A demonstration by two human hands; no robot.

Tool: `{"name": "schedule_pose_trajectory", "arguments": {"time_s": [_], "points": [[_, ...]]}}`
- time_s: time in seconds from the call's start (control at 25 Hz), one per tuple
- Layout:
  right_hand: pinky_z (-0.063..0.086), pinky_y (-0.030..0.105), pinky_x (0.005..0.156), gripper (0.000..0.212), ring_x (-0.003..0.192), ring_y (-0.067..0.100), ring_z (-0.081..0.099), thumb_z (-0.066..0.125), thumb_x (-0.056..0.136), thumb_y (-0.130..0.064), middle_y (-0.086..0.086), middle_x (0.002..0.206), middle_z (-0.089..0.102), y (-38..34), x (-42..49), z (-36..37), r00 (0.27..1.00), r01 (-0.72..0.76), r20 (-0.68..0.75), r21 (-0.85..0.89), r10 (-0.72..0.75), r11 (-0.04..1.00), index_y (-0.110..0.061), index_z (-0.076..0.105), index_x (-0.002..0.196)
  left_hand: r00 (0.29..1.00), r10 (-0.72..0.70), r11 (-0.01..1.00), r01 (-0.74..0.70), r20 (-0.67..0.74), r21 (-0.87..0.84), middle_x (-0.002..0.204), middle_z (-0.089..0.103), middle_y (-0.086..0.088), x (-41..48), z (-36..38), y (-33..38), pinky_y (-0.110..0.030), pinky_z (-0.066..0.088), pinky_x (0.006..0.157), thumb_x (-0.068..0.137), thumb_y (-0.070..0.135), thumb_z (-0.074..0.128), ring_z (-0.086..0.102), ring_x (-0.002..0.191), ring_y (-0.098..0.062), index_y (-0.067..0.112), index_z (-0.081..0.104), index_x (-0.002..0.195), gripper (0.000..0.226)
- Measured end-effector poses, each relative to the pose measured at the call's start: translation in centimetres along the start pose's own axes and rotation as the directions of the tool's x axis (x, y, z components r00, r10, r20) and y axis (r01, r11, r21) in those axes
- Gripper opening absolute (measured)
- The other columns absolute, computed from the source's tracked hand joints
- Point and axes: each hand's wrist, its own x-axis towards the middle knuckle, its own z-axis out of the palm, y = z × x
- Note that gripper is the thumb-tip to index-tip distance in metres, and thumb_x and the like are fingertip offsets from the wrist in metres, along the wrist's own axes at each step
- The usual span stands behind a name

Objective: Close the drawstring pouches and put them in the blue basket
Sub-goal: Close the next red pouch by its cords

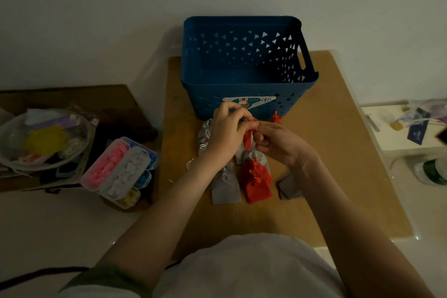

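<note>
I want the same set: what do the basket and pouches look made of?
Basket: moulded plastic by the look, matte blue, stiff walls with triangle cut-outs and a handle slot. Red pouch and grey pouch: soft cloth, perhaps velvety, matte; one hangs limp, the other is gathered at its neck. Dim light hides the weave.

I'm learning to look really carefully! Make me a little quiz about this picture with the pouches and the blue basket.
1. True or false: the basket lies tipped on its side.
2. What colour is the pouch pinched by the left hand and right hand? A) red B) grey C) yellow
3. Fill the gap: just left of the red pouch lying on the table is a ___ one.

Key: 1 false, it stands upright. 2 A. 3 grey: the grey pouch.
</note>
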Motion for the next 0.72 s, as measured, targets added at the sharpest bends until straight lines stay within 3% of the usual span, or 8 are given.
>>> {"name": "schedule_pose_trajectory", "arguments": {"time_s": [0.16, 0.28, 0.44, 0.56, 0.64, 0.72], "points": [[0.023, 0.015, 0.041, 0.022, 0.043, 0.004, 0.028, 0.035, 0.1, -0.008, -0.004, 0.051, 0.043, 0.5, 0.5, -2.7, 0.999, -0.049, -0.013, 0.04, 0.05, 0.998, -0.008, 0.053, 0.088, 0.987, 0.15, 0.98, -0.157, 0.064, 0.125, 0.101, 0.058, -0.014, 0.8, 2.4, 0.0, -0.033, 0.042, 0.082, 0.083, 0.014, 0.069, 0.053, 0.097, -0.031, 0.003, 0.065, 0.082, 0.012], [0.03, 0.017, 0.041, 0.026, 0.045, 0.008, 0.033, 0.036, 0.1, -0.008, -0.001, 0.054, 0.044, 0.7, 1.1, -4.8, 0.989, -0.062, -0.138, -0.04, 0.056, 0.997, -0.008, 0.049, 0.077, 0.974, 0.165, 0.959, -0.195, 0.158, 0.204, 0.103, 0.057, -0.013, 0.9, 4.1, -0.5, -0.036, 0.047, 0.08, 0.088, 0.012, 0.063, 0.053, 0.095, -0.029, 0.001, 0.064, 0.088, 0.011], [0.033, 0.021, 0.048, 0.03, 0.053, 0.014, 0.039, 0.041, 0.099, -0.005, 0.006, 0.062, 0.047, 1.4, 1.9, -8.0, 0.92, -0.11, -0.392, -0.309, -0.02, 0.945, -0.008, 0.051, 0.071, 0.934, 0.059, 0.991, -0.097, 0.351, 0.093, 0.131, 0.049, -0.005, 1.3, 6.2, -0.7, -0.016, 0.028, 0.094, 0.094, 0.008, 0.053, 0.043, 0.12, -0.021, 0.001, 0.062, 0.091, 0.012], [0.035, 0.025, 0.051, 0.026, 0.055, 0.016, 0.043, 0.043, 0.097, -0.006, 0.007, 0.063, 0.052, 1.6, 2.4, -9.8, 0.883, -0.137, -0.469, -0.284, -0.013, 0.949, -0.007, 0.054, 0.074, 0.878, -0.011, 0.998, 0.042, 0.479, -0.054, 0.14, 0.044, -0.002, 2.4, 7.9, -0.3, -0.022, 0.023, 0.104, 0.094, 0.008, 0.053, 0.032, 0.135, -0.02, 0.003, 0.057, 0.081, 0.014], [0.037, 0.025, 0.053, 0.024, 0.058, 0.016, 0.048, 0.045, 0.097, -0.008, 0.006, 0.066, 0.055, 1.4, 2.4, -11.1, 0.883, -0.147, -0.47, -0.298, -0.011, 0.943, -0.009, 0.056, 0.076, 0.85, 0.019, 0.996, 0.028, 0.526, -0.081, 0.144, 0.041, 0.0, 3.0, 8.7, -0.4, -0.026, 0.013, 0.11, 0.093, 0.01, 0.055, 0.018, 0.142, -0.016, 0.002, 0.058, 0.08, 0.016], [0.041, 0.026, 0.06, 0.021, 0.066, 0.015, 0.053, 0.047, 0.098, -0.011, 0.004, 0.072, 0.058, 1.0, 2.3, -12.6, 0.889, -0.154, -0.458, -0.343, -0.022, 0.926, -0.013, 0.057, 0.079, 0.829, 0.042, 0.993, 0.026, 0.558, -0.113, 0.144, 0.043, 0.002, 3.6, 9.6, -0.7, -0.022, 0.007, 0.109, 0.092, 0.01, 0.056, 0.015, 0.142, -0.013, 0.001, 0.058, 0.08, 0.016]]}}
